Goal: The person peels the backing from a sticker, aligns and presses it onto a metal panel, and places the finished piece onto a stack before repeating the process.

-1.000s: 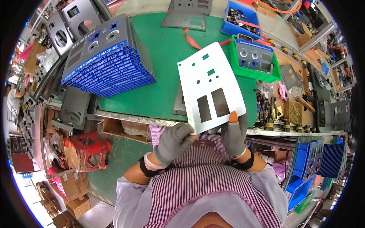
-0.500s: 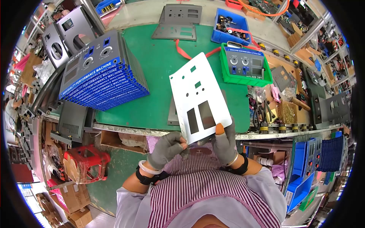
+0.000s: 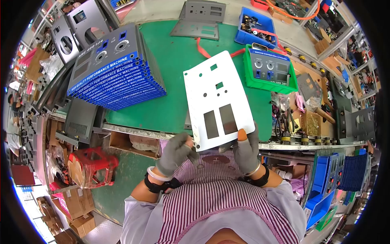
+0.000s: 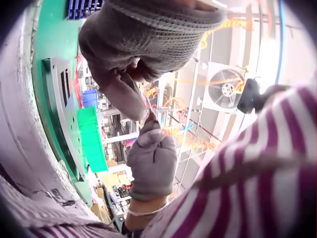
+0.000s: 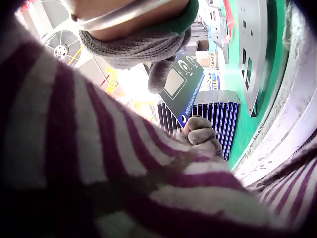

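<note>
A thin front-panel sticker sheet (image 3: pixel 197 103) with cut-outs is held tilted above the green bench, white back toward the head camera. Its printed dark front with a blue band (image 5: pixel 190 82) shows in the right wrist view. My gloved right hand (image 3: pixel 247 152) grips the near right corner, its orange-covered thumb on the white back. My gloved left hand (image 3: pixel 174 154) is at the near left corner, fingers curled; its fingertips (image 5: pixel 203 131) pinch at the sheet's edge beside a small round hole. Beneath, a grey metal panel (image 4: pixel 62 114) lies on the bench, mostly hidden in the head view.
A stack of blue-edged printed panels (image 3: pixel 101 57) stands at left. At right are a green bin (image 3: pixel 270 86) holding a control panel and a blue bin (image 3: pixel 252 38) of small parts. Grey panels (image 3: pixel 201 16) lie behind; a red stool (image 3: pixel 95 162) stands below left.
My left fingertips have shifted slightly at the near left corner, uncovering a small hole there. The right hand keeps its grip. The sheet shifts left, then back a little, as the head view moves.
</note>
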A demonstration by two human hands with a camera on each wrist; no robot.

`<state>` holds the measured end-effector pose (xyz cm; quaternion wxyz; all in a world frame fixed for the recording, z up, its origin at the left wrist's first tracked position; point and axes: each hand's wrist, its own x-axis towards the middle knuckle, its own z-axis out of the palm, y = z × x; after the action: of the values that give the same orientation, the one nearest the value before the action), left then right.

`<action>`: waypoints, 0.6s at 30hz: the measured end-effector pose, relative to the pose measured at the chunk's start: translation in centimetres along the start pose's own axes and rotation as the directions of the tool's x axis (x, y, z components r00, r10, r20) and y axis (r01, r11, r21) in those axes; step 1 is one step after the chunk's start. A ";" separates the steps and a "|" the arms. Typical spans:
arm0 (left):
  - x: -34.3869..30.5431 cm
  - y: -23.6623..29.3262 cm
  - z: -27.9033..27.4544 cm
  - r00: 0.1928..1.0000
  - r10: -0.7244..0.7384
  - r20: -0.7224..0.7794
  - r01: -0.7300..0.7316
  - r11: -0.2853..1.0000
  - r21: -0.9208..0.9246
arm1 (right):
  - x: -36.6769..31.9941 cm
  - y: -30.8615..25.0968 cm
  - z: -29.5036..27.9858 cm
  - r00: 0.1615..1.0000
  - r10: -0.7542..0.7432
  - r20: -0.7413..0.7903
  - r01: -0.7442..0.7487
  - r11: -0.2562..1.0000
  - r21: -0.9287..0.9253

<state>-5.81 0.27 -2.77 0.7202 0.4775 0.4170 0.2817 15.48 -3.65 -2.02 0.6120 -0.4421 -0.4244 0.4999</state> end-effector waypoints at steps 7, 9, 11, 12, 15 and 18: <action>-0.8 -4.1 -9.1 0.987 -0.124 -0.103 0.073 0.913 -0.402 | 0.6 -1.5 -2.6 0.990 0.023 -0.138 -0.030 0.998 -0.047; -2.5 -7.3 -12.7 0.971 -0.196 -0.137 0.123 0.901 -0.416 | 1.1 -1.7 -3.0 0.979 0.019 -0.201 -0.005 0.998 0.070; -5.0 -10.6 -16.1 0.926 -0.301 -0.227 0.192 0.894 -0.404 | 1.1 -2.3 -4.4 0.987 0.068 -0.147 -0.064 0.997 0.037; -6.4 -13.1 -17.8 0.902 -0.345 -0.260 0.217 0.883 -0.416 | 1.1 -2.7 -4.6 0.986 0.085 -0.141 -0.083 0.996 0.024; -9.7 -19.3 -21.9 0.824 -0.437 -0.361 0.274 0.864 -0.423 | 1.0 -2.0 -5.8 0.984 0.081 -0.160 -0.082 0.997 0.000; -11.2 -24.1 -24.7 0.655 -0.505 -0.562 0.268 0.851 -0.452 | 1.0 -2.5 -5.8 0.971 0.125 -0.206 -0.129 0.992 -0.005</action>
<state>-32.65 -6.84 -26.14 0.6369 0.1168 0.6844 0.3351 21.79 -3.62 -1.02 0.6152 -0.5231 -0.3346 0.4858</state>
